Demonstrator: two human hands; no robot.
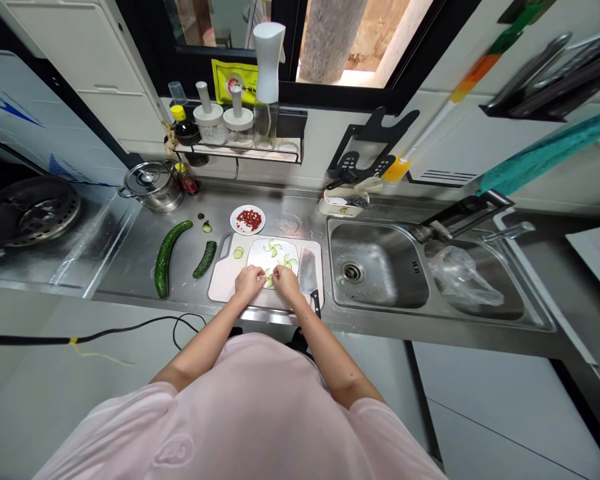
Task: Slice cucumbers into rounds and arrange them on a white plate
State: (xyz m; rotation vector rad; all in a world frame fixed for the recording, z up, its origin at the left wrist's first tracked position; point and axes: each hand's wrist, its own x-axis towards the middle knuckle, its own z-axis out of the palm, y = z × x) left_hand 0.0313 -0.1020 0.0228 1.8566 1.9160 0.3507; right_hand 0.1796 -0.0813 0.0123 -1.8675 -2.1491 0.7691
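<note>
Two bare hands: the left hand (249, 283) and right hand (287, 281) hung close together over the near part of a white rounded-square plate (255, 252), fingers bent in at pale green cucumber slices (269, 277); whether either pinched a slice could not be told.
Black-handled steel cleaver (307, 268): it lay right of the plate, its handle near the right wrist.
Pale rectangular chopping board (221, 279): it bore cleaver, plate and one loose slice, left of the plate.
White plate: two fanned groups of slices lay beyond the hands.
Dark green cucumbers: a short one (205, 260) lay just left of the board, a long curved one (167, 261) farther left.
Round white dish (235, 221): just beyond the board, it held chopped red pieces (249, 219).
Lidded steel pot (161, 195): it stood back left.
</note>
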